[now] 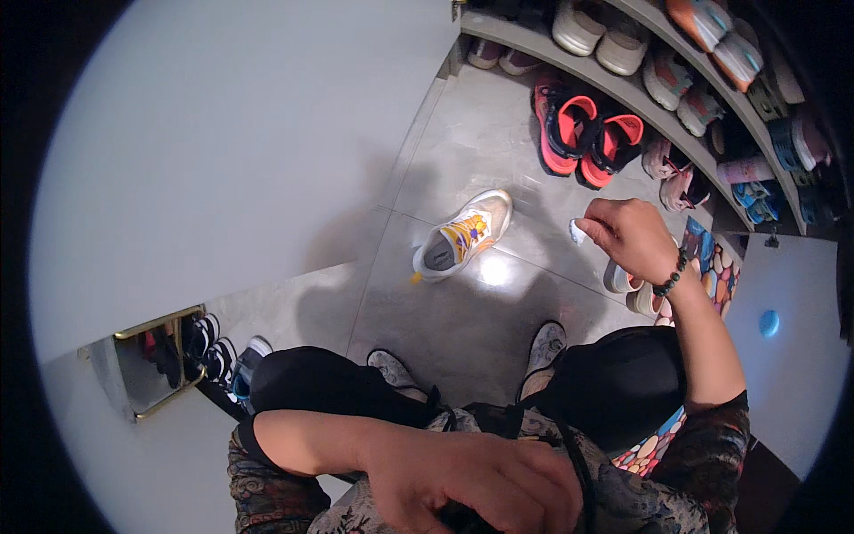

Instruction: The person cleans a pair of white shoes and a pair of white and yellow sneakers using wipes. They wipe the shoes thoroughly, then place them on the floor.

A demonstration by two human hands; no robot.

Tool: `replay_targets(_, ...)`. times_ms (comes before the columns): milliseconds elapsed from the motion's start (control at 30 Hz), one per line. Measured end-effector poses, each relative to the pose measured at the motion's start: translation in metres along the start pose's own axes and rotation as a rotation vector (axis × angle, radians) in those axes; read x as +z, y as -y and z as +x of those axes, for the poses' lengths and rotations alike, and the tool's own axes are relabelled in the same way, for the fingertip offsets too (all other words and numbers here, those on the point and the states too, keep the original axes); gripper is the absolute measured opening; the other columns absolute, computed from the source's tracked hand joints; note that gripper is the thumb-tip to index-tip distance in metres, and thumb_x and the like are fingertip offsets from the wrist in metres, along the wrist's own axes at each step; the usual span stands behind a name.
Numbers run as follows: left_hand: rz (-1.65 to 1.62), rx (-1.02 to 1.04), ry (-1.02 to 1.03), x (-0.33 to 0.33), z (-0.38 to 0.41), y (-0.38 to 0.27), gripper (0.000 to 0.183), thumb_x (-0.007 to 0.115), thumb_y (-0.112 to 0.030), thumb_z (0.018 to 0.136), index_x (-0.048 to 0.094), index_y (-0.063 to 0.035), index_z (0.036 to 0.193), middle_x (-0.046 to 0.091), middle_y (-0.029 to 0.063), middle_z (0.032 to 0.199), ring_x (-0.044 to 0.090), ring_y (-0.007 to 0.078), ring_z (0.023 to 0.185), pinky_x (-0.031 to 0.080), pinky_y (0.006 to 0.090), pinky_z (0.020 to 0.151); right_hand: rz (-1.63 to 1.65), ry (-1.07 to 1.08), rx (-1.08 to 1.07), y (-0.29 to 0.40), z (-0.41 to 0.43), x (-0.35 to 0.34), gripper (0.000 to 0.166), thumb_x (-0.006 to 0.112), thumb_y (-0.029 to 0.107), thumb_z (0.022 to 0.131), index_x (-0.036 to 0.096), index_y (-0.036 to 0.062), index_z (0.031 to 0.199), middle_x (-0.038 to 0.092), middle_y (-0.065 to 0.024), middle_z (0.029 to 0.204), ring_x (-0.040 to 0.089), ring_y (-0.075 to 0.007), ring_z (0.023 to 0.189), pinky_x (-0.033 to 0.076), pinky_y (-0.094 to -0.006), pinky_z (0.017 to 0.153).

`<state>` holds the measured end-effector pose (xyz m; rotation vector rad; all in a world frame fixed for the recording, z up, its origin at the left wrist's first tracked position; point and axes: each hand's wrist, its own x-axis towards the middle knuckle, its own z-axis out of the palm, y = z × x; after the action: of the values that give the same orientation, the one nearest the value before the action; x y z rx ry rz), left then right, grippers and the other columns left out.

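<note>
My right hand, with a dark bead bracelet at the wrist, pinches a small white wad between thumb and fingers. It hangs above the floor, to the right of a single white sneaker with yellow and purple laces. That sneaker rests upright on the grey tiles, apart from both hands. Close to the camera, my left hand is held before my body with its fingers curled. A dark patch shows under the palm; whether anything is gripped there is hidden.
Curved-looking shelves full of shoes line the upper right. Black and coral clogs stand below them, and pale shoes sit partly behind my right wrist. A large white panel fills the left. More shoes stand at lower left.
</note>
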<state>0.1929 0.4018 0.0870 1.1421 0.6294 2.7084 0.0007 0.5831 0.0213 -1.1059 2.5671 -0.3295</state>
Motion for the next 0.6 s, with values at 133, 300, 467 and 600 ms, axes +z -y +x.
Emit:
replay_targets(133, 0.069, 0.020, -0.028, -0.006, -0.003, -0.005, 0.024, 0.059, -0.030, 0.085, 0.061, -0.0060, 0.082, 0.060, 0.0100, 0.086, 0.056, 0.0288, 0.083, 0.043, 0.0398, 0.078, 0.001, 0.030, -0.054, 0.008, 0.011, 0.006, 0.027, 0.054, 0.032, 0.083, 0.057, 0.0062, 0.076, 0.056, -0.0164, 0.064, 0.056, -0.0360, 0.064, 0.042, -0.0455, 0.055)
replay_targets(300, 0.192, -0.022, -0.071, -0.019, -0.013, -0.005, 0.026, 0.060, -0.032, 0.084, 0.061, -0.0056, 0.087, 0.062, 0.0097, 0.087, 0.056, 0.0275, 0.089, 0.042, 0.0400, 0.082, -0.052, 0.029, -0.195, 0.015, 0.019, 0.014, 0.025, 0.053, 0.029, 0.083, 0.058, 0.0053, 0.074, 0.057, -0.0150, 0.064, 0.057, -0.0336, 0.064, 0.044, -0.0433, 0.055)
replay_targets(467, 0.583, -0.555, -0.332, -0.052, -0.018, -0.056, 0.021, 0.052, -0.017, 0.088, 0.065, -0.0008, 0.088, 0.066, 0.0138, 0.088, 0.059, 0.0289, 0.088, 0.043, 0.0387, 0.079, -0.069, 0.166, -0.429, 0.049, -0.004, 0.029, 0.016, 0.054, 0.021, 0.078, 0.060, 0.0080, 0.070, 0.059, -0.0087, 0.063, 0.059, -0.0254, 0.063, 0.046, -0.0399, 0.059)
replay_targets(600, 1.193, -0.958, -0.309, -0.061, -0.024, -0.061, 0.018, 0.055, -0.015, 0.081, 0.064, -0.0071, 0.095, 0.063, 0.0062, 0.102, 0.057, 0.0251, 0.097, 0.041, 0.0389, 0.088, -0.067, 0.276, -0.555, 0.080, -0.030, 0.029, 0.011, 0.055, 0.017, 0.071, 0.058, 0.0074, 0.068, 0.054, -0.0048, 0.062, 0.055, -0.0204, 0.059, 0.040, -0.0352, 0.059)
